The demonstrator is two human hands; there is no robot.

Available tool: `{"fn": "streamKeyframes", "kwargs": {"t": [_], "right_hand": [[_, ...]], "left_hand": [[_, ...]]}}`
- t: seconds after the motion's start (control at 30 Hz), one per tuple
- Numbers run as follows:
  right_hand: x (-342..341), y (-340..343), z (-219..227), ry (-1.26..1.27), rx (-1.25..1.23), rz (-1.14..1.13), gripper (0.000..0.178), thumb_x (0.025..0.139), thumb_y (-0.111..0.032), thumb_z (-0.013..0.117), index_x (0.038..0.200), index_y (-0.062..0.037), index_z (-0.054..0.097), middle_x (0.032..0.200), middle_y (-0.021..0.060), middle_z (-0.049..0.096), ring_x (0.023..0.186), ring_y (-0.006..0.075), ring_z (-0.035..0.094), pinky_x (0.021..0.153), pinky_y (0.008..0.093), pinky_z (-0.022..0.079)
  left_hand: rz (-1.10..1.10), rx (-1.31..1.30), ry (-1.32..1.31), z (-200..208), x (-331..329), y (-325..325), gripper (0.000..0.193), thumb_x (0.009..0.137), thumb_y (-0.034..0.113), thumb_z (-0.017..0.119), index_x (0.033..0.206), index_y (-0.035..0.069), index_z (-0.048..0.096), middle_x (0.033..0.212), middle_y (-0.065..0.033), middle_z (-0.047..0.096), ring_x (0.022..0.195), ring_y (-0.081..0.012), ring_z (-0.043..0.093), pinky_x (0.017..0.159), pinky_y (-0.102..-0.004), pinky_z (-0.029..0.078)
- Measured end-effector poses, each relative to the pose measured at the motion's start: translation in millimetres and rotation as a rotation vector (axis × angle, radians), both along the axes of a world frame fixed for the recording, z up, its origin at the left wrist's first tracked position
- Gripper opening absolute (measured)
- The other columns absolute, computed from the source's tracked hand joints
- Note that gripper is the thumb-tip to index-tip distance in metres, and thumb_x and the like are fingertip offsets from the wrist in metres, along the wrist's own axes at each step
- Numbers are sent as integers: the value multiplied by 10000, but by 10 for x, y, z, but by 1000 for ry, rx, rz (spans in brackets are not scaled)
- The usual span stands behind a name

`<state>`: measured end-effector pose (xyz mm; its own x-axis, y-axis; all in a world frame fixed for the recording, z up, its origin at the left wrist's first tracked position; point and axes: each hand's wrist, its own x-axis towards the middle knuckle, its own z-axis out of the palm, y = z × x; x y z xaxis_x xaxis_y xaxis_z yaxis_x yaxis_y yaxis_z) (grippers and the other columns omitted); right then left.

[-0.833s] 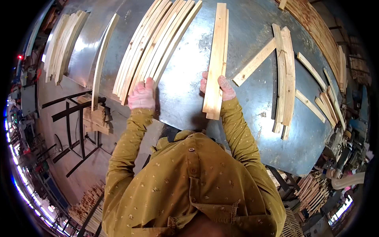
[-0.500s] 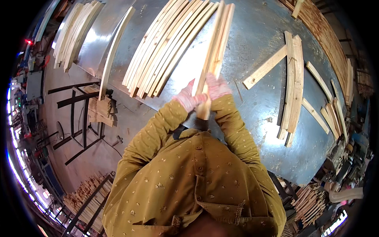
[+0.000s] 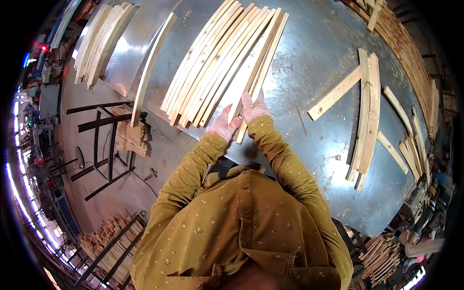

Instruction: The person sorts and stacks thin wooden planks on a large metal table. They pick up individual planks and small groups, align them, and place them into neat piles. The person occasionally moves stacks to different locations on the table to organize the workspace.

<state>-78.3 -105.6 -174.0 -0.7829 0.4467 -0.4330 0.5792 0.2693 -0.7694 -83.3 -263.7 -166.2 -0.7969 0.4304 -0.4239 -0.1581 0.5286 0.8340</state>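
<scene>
Two long pale wooden strips slant away from me over the metal table, their far ends fanning slightly apart. My left hand, in a pinkish-white glove, is closed on the near end of the left strip. Gloved the same way, my right hand wraps round the strips a little farther up, its thumb on top. The near end of the other strip sticks out below my hands. Just left lies a row of several similar strips, side by side, almost touching the held ones at the far end.
The grey metal table carries crossed wooden pieces and shorter offcuts on the right. A lone strip and another bundle lie left. Black metal frames and stacked wood stand beyond the table's left edge.
The two held strips have moved left at their far ends, closer to the row, and their gap has widened. My left hand has shifted slightly left and down. The whole view has shifted slightly.
</scene>
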Motion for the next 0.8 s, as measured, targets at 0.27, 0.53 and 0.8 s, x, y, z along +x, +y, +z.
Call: {"fn": "streamKeyframes", "kwargs": {"t": [0.27, 0.53, 0.8], "right_hand": [[-591, -64, 574, -430, 89, 484, 909, 973, -564, 338, 1515, 57, -48, 1184, 289, 631, 1098, 411, 624, 989, 421, 465], [-167, 1012, 206, -257, 847, 2, 941, 881, -587, 567, 1521, -10, 188, 1411, 218, 475, 1301, 336, 461, 1097, 436, 363], [532, 1754, 773, -119, -262, -579, 723, 876, -279, 681, 1463, -11, 356, 1381, 242, 494, 1308, 295, 471, 1059, 383, 429]], "left_hand": [[-49, -770, 162, 837, -758, -551, 659, 920, 542, 540, 1268, -18, 555, 1203, -223, 622, 1126, -346, 605, 981, -393, 478], [185, -792, 389, 470, -1528, -849, 499, 951, 381, 549, 1335, 62, 530, 1326, -228, 551, 1190, -409, 545, 980, -480, 480], [-314, 304, 360, 167, -542, 1181, 486, 987, 425, 528, 1283, 40, 540, 1070, -138, 635, 846, -238, 668, 627, -337, 588]]}}
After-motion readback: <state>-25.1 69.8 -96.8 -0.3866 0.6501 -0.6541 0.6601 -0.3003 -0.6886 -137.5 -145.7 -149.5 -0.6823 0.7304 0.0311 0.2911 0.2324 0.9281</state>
